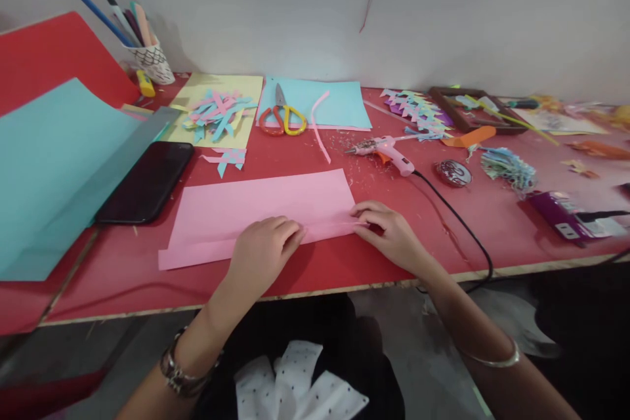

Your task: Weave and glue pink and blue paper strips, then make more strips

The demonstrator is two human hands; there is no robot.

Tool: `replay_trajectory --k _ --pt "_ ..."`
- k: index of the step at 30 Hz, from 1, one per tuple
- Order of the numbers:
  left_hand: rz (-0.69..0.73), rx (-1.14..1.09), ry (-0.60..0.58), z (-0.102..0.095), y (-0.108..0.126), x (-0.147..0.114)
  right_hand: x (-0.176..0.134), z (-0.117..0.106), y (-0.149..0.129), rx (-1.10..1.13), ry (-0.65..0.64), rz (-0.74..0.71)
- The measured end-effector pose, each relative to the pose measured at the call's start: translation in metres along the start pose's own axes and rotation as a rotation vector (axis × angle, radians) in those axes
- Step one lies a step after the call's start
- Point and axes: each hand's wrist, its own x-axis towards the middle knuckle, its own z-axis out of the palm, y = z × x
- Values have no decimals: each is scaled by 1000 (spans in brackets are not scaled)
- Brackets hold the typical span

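A pink sheet of paper [266, 198] lies in front of me near the table's front edge. A narrow strip along its near long side is folded up. My left hand [263, 249] is closed on that folded strip near the middle, fingers bent over the paper. At the sheet's right end, my right hand [386, 233] pinches the near corner between thumb and fingers. Beyond the sheet lie scissors [281, 115] with one red and one yellow handle, a curved pink paper strip [321, 128] and a pink glue gun [386, 152].
A black phone [147, 182] and large blue paper [59, 177] lie at the left. Cut paper strips [219, 111] sit on a yellow sheet [251, 88]. A pen cup [155, 62] stands by the wall. The glue gun's cord [462, 220] trails over the edge near a purple socket box [561, 213].
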Motion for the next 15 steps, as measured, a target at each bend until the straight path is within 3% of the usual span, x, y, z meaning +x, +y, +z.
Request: replay_trajectory --k 6,10,12,15 --pt "-63 90 -94 -2 5 6 5 8 -8 -53 77 64" --pt "-66 66 -79 -1 3 6 4 10 -11 -7 123 94" --pt "1 13 -42 0 0 3 2 8 -10 71 101 47" --pt "214 -41 17 1 -4 0 -2 2 -8 131 -9 -51"
